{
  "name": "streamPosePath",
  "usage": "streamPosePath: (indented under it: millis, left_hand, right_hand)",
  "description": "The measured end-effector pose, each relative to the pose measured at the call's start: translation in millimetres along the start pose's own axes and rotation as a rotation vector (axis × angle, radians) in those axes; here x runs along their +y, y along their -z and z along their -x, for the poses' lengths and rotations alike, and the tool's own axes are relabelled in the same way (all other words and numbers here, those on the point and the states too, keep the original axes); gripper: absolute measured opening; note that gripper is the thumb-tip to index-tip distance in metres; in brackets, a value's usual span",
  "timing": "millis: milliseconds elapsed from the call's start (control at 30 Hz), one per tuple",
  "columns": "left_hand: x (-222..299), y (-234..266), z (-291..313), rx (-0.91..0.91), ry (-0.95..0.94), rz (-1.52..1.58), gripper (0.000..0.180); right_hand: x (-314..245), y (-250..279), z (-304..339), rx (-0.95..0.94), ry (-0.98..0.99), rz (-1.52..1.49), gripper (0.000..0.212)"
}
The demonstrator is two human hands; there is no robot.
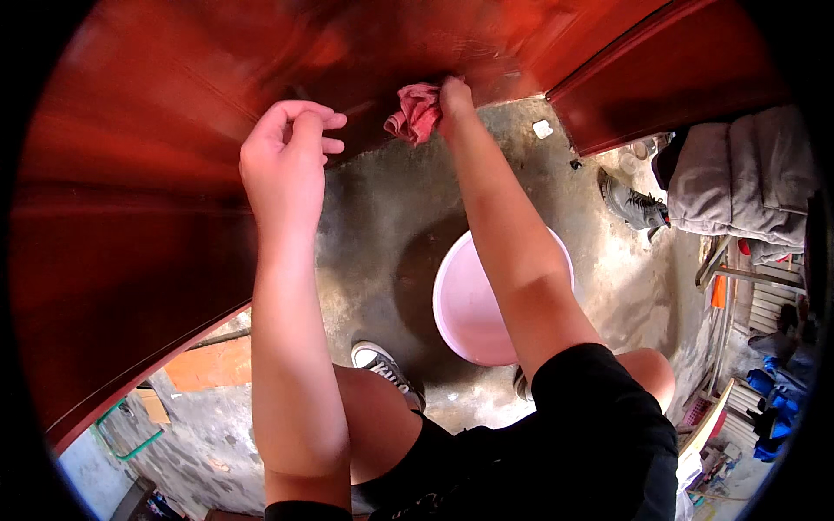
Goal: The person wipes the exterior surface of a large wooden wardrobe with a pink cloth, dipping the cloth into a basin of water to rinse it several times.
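A reddish-pink cloth [414, 115] is bunched up in my right hand [453, 97], beside the lower part of a glossy dark-red wooden panel [156, 122]. The fingers of that hand are mostly hidden behind the wrist. My left hand [291, 148] is held up in front of the same panel, further left. Its fingers are loosely bent and apart, with nothing in them. Under my right forearm a round pink basin [469, 304] stands on the concrete floor, partly covered by the arm.
Another dark-red panel [669, 74] meets the first at the far right. A grey padded garment [738, 178] and a dark lace-up shoe [632, 201] are on the right. A small white scrap [542, 129] lies on the floor [373, 252]. My sneaker [382, 365] stands left of the basin.
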State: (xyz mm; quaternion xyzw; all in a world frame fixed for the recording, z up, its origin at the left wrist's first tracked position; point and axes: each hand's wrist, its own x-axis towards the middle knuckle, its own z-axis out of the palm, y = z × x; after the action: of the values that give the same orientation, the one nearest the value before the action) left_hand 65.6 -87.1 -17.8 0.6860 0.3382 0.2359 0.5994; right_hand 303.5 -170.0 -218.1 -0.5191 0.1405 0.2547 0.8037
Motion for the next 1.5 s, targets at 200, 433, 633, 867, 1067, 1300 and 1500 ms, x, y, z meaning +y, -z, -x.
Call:
streamPosePath:
  millis: [200, 433, 633, 867, 1067, 1300, 1500]
  left_hand:
    - [-2.3, 8.3, -11.9, 0.013, 0.009, -0.016, 0.018]
    - [-31.9, 60.4, -19.7, -0.053, 0.25, -0.502, 0.039]
    - [-27.7, 50.1, -14.8, -0.185, 0.356, -0.887, 0.045]
    - [-19.7, 68.5, -13.7, -0.133, 0.333, -0.887, 0.045]
    - [-17.9, 66.1, -10.8, -0.169, 0.345, -0.898, 0.045]
    - [-18.0, 76.1, -8.7, -0.126, 0.359, -0.903, 0.046]
    - [-16.9, 93.0, -6.3, -0.086, 0.393, -0.873, 0.047]
  right_hand:
    - [2.7, 14.9, 3.7, -0.051, -0.039, -0.074, 0.032]
    - [5.9, -30.6, 40.0, -0.162, -0.113, -0.018, 0.029]
    - [26.8, -17.5, 23.6, -0.133, -0.239, 0.021, 0.04]
    - [37.3, -29.1, 52.0, -0.246, -0.196, -0.036, 0.04]
    - [23.1, -59.9, 54.3, -0.316, -0.323, -0.086, 0.037]
    - [48.4, -64.4, 83.8, -0.261, -0.263, 0.016, 0.028]
    - [64.5, -54.3, 96.0, -0.431, -0.347, -0.014, 0.037]
